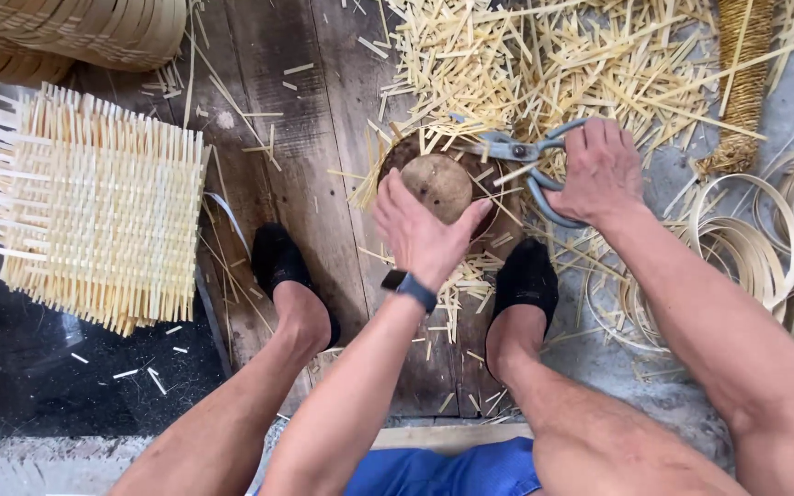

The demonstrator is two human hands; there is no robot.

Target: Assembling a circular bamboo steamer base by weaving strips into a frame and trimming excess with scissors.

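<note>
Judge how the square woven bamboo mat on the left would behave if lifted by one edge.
The woven mat would probably stay fairly stiff, since its strips are tightly interlaced. It looks light, being thin slats. Loose strip ends sticking out at the edges might snag or slip free.

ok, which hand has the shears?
The right hand: its fingers are through the handle loops of the grey metal shears. The left hand instead rests on the round wooden block.
</note>
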